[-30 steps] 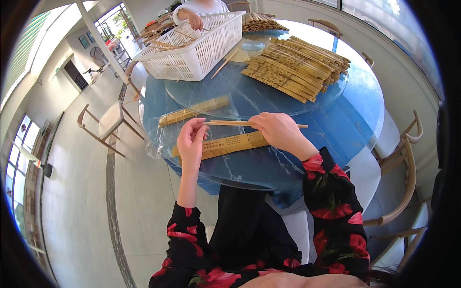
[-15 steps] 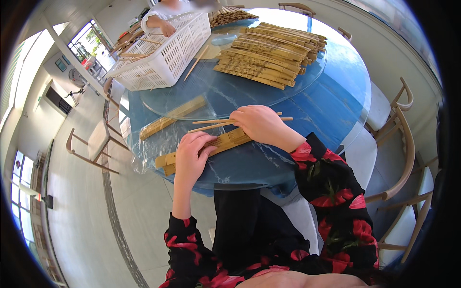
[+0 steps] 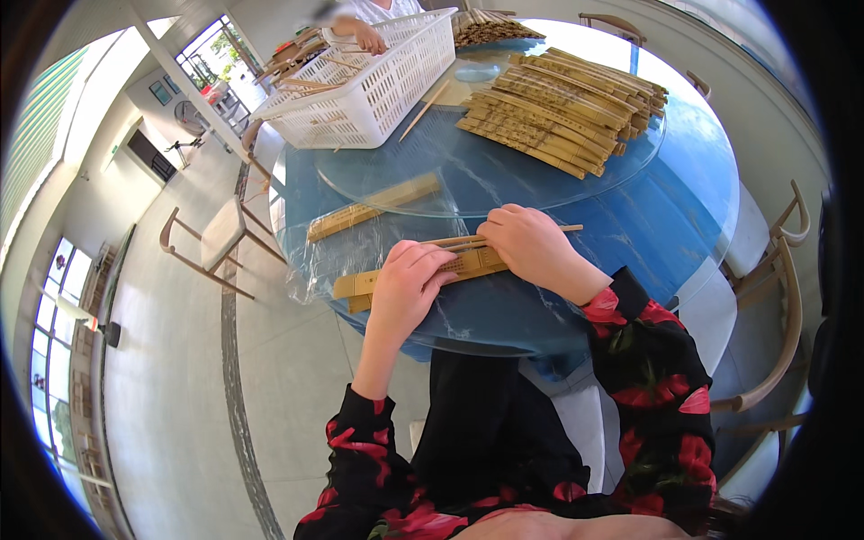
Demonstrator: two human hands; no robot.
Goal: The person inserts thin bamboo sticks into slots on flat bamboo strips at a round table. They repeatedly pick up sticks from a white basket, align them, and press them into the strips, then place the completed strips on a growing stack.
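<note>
On the near part of the table lies a flat yellow-brown paper chopstick sleeve (image 3: 483, 259), with another partly beneath it at its left end. My left hand (image 3: 407, 283) is closed over the sleeve, fingers on top and thumb at the near side. A pair of slim wooden chopsticks (image 3: 457, 241) runs along the sleeve's far edge, and my right hand (image 3: 533, 248) pinches them from above. One chopstick end sticks out to the right of that hand. The left ends reach my left fingers, where they are partly hidden.
A clear plastic bag (image 3: 378, 236) with more yellow sleeves lies beyond my hands. Bundles of sleeves (image 3: 562, 108) are stacked on the glass turntable (image 3: 432, 202). A white basket (image 3: 369, 112) holds loose chopsticks; another person's hand (image 3: 367, 38) is over it. Chairs (image 3: 225, 236) surround the table.
The chopsticks have come down closer to the sleeve, their left ends now at my left fingers. My right hand has shifted slightly with them. The whole view has swung, moving the scene rightward.
</note>
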